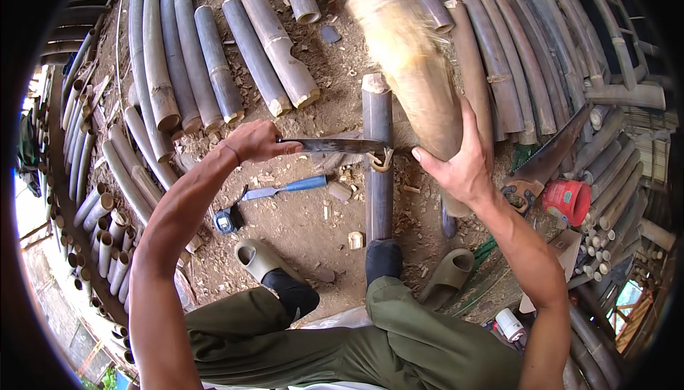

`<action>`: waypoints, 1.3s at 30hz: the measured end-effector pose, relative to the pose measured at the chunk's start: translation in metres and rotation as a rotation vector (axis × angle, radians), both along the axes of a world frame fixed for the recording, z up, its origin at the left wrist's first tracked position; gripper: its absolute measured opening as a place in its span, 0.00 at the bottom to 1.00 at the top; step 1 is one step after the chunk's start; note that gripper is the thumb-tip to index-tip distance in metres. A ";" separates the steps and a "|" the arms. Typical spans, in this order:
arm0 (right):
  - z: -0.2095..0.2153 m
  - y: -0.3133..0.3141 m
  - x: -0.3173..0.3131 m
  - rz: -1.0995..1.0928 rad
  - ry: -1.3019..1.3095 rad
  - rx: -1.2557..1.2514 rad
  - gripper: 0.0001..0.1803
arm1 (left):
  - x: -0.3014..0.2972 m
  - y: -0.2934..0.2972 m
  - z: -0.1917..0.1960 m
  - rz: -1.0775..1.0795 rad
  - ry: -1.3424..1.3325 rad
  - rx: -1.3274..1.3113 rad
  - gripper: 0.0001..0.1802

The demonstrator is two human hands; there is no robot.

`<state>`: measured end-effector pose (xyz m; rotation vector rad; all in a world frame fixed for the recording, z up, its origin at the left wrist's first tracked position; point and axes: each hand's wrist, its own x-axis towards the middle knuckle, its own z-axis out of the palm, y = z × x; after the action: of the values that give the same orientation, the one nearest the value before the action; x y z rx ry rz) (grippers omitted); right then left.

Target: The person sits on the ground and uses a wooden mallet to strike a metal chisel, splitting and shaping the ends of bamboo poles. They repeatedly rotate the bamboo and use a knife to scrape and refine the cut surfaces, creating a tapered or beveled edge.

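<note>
My left hand (258, 140) is closed round the handle of a knife (335, 145), whose dark blade reaches right and lies across a bamboo pole (379, 190). At the blade's tip, a pale curled shaving (382, 160) stands up from the pole. My right hand (463, 165) grips a thick wooden club (413, 69), blurred by motion, its worn, splintered side above the pole's far end. The pole lies lengthwise on the ground, and my foot in a dark sock (383, 258) is at its near end.
A blue-handled chisel (299, 185) and a tape measure (227, 219) lie left of the pole. To the right are a handsaw (545, 158) and a red bucket (566, 202). Rows of bamboo poles (263, 37) spread across the far ground. Slippers (260, 260) sit near my feet.
</note>
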<state>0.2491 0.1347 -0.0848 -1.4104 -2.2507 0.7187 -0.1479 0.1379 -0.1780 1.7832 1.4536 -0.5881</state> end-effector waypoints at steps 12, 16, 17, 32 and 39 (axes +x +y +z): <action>0.026 -0.007 0.043 -0.108 0.250 -0.037 0.52 | 0.035 -0.128 0.025 -0.080 -0.122 0.810 0.20; 0.030 -0.017 0.045 0.002 0.107 -0.055 0.56 | 0.042 -0.116 0.027 0.083 -0.071 0.609 0.17; 0.024 -0.020 0.046 0.099 0.093 -0.030 0.56 | 0.041 -0.110 0.025 0.069 -0.052 0.584 0.17; -0.007 -0.153 0.080 0.242 -0.241 0.054 0.54 | 0.003 -0.080 0.039 1.124 -0.684 0.174 0.35; -0.065 -0.365 0.065 -0.587 -0.099 -0.319 0.47 | -0.043 -0.053 0.077 1.038 0.014 0.896 0.33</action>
<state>0.3141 -0.2305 -0.1500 -2.1631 -1.6818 0.8296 -0.1910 0.0851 -0.1011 1.2366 2.5621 0.6824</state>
